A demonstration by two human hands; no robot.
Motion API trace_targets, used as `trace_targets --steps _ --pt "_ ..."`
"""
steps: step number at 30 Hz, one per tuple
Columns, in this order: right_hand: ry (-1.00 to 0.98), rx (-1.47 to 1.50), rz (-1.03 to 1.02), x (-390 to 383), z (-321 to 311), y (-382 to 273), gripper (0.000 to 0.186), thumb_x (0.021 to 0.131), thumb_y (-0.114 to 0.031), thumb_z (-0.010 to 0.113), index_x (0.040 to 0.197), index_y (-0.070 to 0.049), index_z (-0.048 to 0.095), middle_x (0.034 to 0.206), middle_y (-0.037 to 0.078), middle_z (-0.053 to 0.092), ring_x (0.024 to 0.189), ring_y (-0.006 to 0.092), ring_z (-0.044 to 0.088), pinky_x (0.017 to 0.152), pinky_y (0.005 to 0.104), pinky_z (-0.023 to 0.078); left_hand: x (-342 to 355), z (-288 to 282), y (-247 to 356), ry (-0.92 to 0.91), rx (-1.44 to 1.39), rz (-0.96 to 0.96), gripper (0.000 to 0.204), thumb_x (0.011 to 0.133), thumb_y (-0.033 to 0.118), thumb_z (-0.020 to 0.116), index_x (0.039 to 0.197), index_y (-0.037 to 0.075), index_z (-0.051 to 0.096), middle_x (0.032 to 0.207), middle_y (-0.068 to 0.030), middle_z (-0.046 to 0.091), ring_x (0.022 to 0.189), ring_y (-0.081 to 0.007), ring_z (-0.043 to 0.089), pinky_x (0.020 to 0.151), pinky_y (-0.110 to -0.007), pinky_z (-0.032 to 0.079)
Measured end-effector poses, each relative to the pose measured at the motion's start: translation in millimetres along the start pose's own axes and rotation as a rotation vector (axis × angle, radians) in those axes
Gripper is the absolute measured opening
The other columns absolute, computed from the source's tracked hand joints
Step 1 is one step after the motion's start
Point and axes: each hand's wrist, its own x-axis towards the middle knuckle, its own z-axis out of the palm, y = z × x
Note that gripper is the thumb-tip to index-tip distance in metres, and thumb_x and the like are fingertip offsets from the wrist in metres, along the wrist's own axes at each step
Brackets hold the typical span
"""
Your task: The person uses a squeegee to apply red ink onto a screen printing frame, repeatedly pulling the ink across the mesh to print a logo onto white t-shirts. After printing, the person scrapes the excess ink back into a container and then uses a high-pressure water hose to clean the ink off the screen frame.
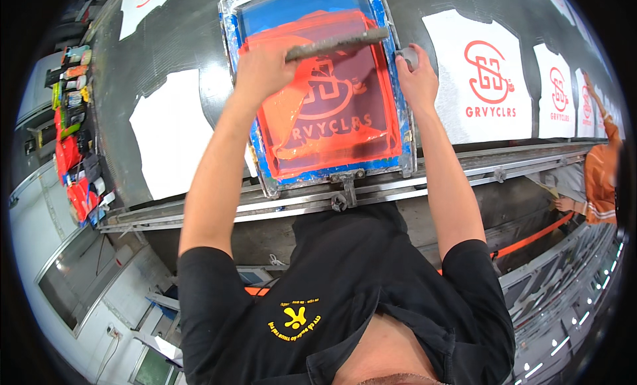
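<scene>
My left hand (pixel 262 70) grips a long grey squeegee (pixel 342 42) over a blue-edged printing screen (pixel 403 156). Red-orange ink (pixel 285 129) is spread over its mesh, where a logo and lettering show through. My right hand (pixel 418 79), at the screen's upper right edge, has its fingers closed around a small grey fitting (pixel 406 56). The screen sits on a long dark printing table (pixel 133 60), above a metal rail and bracket (pixel 345 189) at the near edge.
White garment pieces with red prints (pixel 443 60) lie to the right, unprinted white ones (pixel 166 133) to the left. Coloured containers and bags (pixel 73 149) line the left end. A co-worker in orange (pixel 600 179) stands at the far right. A metal rail (pixel 464 172) runs along the front.
</scene>
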Motion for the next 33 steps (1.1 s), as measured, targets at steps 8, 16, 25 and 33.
trace_targets --steps 8,16,25,33 --pt "0.046 -0.039 0.022 -3 1 -7 0.050 0.091 -0.039 0.071 0.134 -0.015 0.063 0.095 0.014 0.075 0.085 0.0267 0.072 0.081 0.0400 0.055 70 -22 -49 -0.201 -0.042 0.040 0.028 0.088 0.038 0.069 0.108 0.019 0.075 0.092 -0.0086 0.075 0.090 -0.0319 0.071 0.079 -0.046 0.055" --pt "0.113 -0.191 -0.822 58 -4 -88 0.049 0.084 -0.039 0.083 0.120 -0.006 0.071 0.110 0.016 0.070 0.108 0.0321 0.064 0.097 0.0413 0.050 57 -19 -86 -0.234 0.153 -0.055 0.053 0.084 0.062 0.071 0.087 0.009 0.078 0.076 -0.0129 0.073 0.076 -0.0331 0.073 0.071 -0.045 0.057" --pt "-0.091 -0.588 -0.795 57 46 -73 0.035 0.073 -0.040 0.084 0.077 -0.008 0.069 0.083 0.015 0.070 0.084 0.0378 0.069 0.076 0.0503 0.053 4 6 -60 -0.145 0.216 -0.122 0.051 0.081 0.066 0.071 0.090 0.017 0.079 0.079 -0.0095 0.074 0.079 -0.0332 0.073 0.072 -0.045 0.057" --pt "-0.046 -0.439 -0.902 -110 -25 1 0.011 0.072 -0.011 0.072 0.078 -0.014 0.062 0.080 0.000 0.061 0.078 0.0220 0.061 0.070 0.0370 0.047 -174 67 14 0.147 0.091 -0.083 0.034 0.066 0.033 0.085 0.094 0.015 0.078 0.088 -0.0099 0.073 0.085 -0.0306 0.072 0.072 -0.044 0.058"
